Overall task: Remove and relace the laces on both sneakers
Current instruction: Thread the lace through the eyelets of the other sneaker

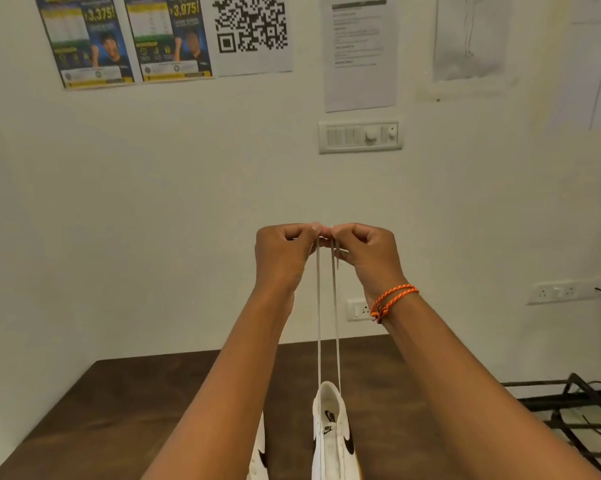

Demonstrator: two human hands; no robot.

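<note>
I see my left hand (285, 252) and right hand (365, 251) touching, each pinching one white lace (319, 306) end high above the sneaker (330, 434) on the brown table (119, 410); second sneaker (259, 452) beside.

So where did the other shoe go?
In the head view the second white sneaker lies on the brown table at the bottom edge, just left of the laced sneaker, mostly hidden behind the left forearm.

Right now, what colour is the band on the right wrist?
Orange, a braided cord band, seen in the head view.
</note>
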